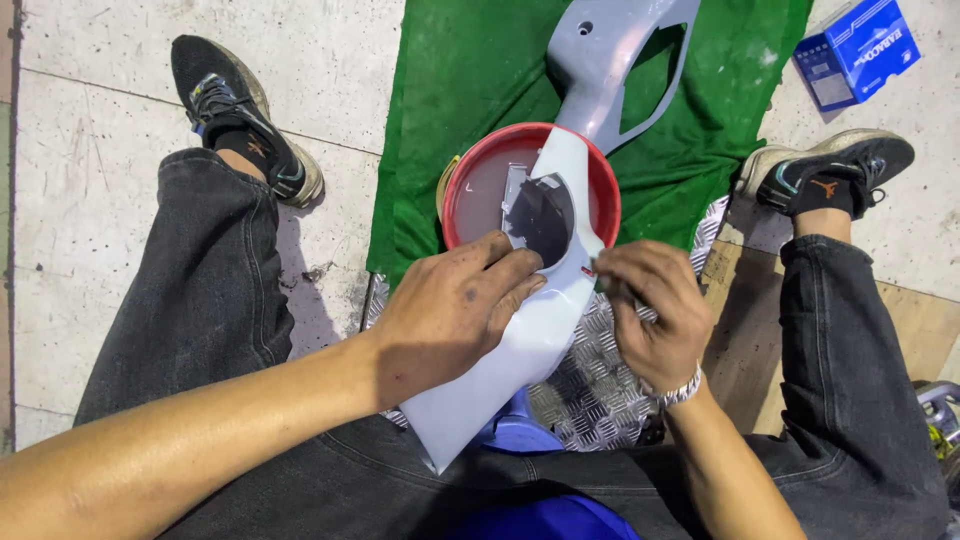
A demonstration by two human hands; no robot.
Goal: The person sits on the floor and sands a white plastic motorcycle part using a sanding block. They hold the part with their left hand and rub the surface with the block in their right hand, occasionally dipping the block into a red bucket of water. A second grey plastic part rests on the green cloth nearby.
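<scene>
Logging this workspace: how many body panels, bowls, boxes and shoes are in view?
Body panels: 2 (white panel, grey panel)
Bowls: 1 (red bowl)
Boxes: 1 (blue box)
Shoes: 2 (left shoe, right shoe)
Total: 6
</scene>
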